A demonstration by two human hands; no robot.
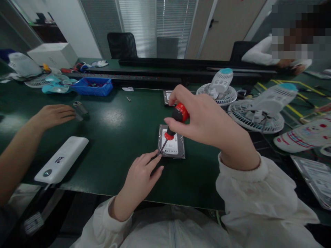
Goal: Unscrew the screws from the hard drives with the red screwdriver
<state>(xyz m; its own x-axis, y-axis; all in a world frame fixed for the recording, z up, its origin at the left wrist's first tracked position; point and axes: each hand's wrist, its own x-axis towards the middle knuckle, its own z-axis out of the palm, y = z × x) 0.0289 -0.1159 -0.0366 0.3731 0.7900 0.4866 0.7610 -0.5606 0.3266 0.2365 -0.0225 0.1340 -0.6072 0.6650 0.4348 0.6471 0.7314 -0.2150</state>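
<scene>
A hard drive (171, 147) lies flat on the green table, its white label facing up. My right hand (204, 115) grips a red and black screwdriver (178, 115) by the handle and holds it tilted. The shaft points down to the drive's lower left corner. At that same corner the fingertips of my left hand (142, 174) touch the drive's edge, close to the screwdriver tip. Its fingers are stretched out and slightly apart. Whether a screw sits under the tip is too small to make out. Behind my right hand, a second hard drive (167, 97) is partly hidden.
At left, a co-worker's hand (55, 115) is beside a metal cylinder (80, 107); a white power bank (63, 158) lies nearer. Farther back are a blue tray (93, 88) and a small screw (128, 99). White fans (258, 113) and a patterned cup (305, 134) stand right. Another person sits opposite.
</scene>
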